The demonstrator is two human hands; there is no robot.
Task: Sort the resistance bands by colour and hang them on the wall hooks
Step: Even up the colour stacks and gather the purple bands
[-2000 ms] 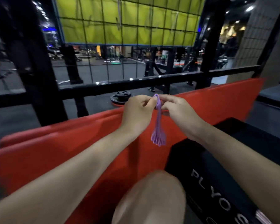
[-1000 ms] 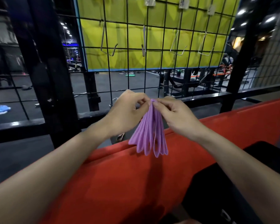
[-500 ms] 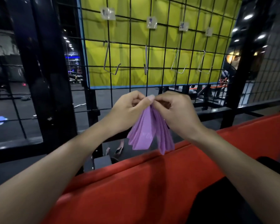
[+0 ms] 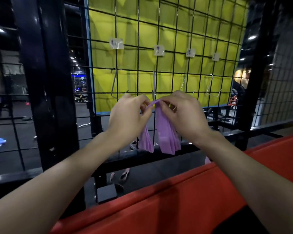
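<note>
A bunch of purple resistance bands (image 4: 166, 137) hangs from both my hands, split into two clumps. My left hand (image 4: 127, 115) and my right hand (image 4: 181, 114) pinch the top loops together, right in front of the black wire grid (image 4: 176, 36). Several metal hooks hang on the grid: one at the left (image 4: 114, 85), one in the middle (image 4: 153, 83) just above my fingers, and two at the right (image 4: 210, 86). A small paper label (image 4: 116, 43) sits above each hook. The hooks carry no bands.
A red padded mat (image 4: 176, 200) lies along the bottom in front of me. A thick black frame post (image 4: 47, 81) stands at the left and another (image 4: 254, 73) at the right. Beyond the grid is a yellow panel and a dark gym floor with a few small items.
My hands rose with the purple bands from over the red mat up to the grid, close under the middle hook. The bunch has fanned apart into two clumps.
</note>
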